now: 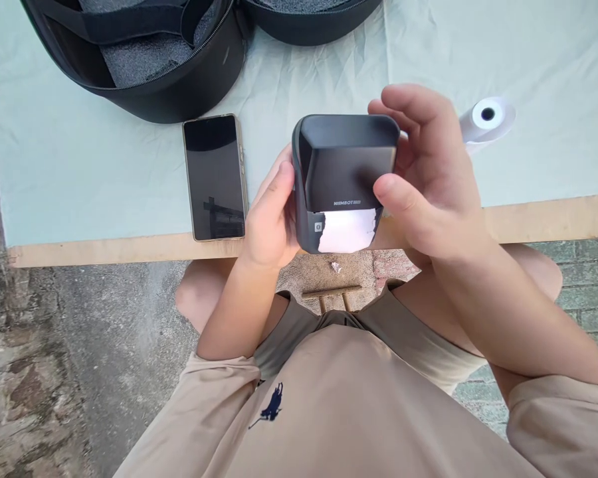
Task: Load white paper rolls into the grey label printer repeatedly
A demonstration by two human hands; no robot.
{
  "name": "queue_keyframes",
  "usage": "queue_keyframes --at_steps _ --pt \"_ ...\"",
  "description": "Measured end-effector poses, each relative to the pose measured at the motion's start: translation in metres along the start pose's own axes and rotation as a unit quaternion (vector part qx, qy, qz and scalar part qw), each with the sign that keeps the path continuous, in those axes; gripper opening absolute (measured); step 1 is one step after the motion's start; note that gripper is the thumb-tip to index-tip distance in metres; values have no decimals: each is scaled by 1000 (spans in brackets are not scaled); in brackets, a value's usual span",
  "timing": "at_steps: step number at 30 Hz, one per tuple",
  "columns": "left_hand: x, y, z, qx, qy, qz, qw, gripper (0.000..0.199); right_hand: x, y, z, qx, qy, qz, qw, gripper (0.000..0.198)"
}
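Note:
A black label printer marked NIIMBOT is held up over the table's front edge. A torn-edged strip of white paper shows below its lid, with a small square symbol beside it. My left hand is closed around the printer's left side, the thumb along the edge. At the right side, my right hand has its thumb on the lid's lower right corner and some fingers behind the edge. Its index finger is raised near the top corner. The printer hides part of both hands' fingers.
Left of the printer a smartphone lies screen up on the pale tablecloth. A roll of white paper lies to the right. Farther back sits an open black zip case with grey foam inside. The table's wooden edge runs along the front.

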State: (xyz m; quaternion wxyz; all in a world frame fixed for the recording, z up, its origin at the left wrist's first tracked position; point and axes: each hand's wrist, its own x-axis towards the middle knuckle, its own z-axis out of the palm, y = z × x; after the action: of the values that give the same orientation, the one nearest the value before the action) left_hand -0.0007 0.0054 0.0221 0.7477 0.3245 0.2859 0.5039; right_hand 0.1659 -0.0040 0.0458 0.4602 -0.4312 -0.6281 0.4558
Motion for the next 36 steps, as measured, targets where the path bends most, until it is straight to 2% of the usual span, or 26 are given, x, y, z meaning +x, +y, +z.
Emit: queue_keyframes --at_steps 6,9,19,21,25,28,31,36 --pt "-2 5 9 38 41 19 998 41 2 1 -1 -2 -22 3 1000 50" --pt "-3 6 12 45 35 20 998 42 2 2 -3 -19 -31 -6 999 56" --pt "-2 7 7 43 94 5 995 34 2 -7 -10 -149 -101 -53 982 77" --pt "-1 7 7 33 94 1 995 34 4 -14 -12 -173 -95 -61 978 72" --pt "-1 7 7 -8 51 -2 999 38 9 -29 -13 -240 -30 -71 968 54" --pt "-2 7 6 -29 28 2 999 34 13 -33 -12 -266 -62 -62 960 49" --pt "-2 5 5 -34 37 0 999 29 15 -31 -11 -265 -97 -46 958 47" --pt "-2 1 7 -20 51 -2 999 30 14 -34 -8 -305 -56 -57 949 47"
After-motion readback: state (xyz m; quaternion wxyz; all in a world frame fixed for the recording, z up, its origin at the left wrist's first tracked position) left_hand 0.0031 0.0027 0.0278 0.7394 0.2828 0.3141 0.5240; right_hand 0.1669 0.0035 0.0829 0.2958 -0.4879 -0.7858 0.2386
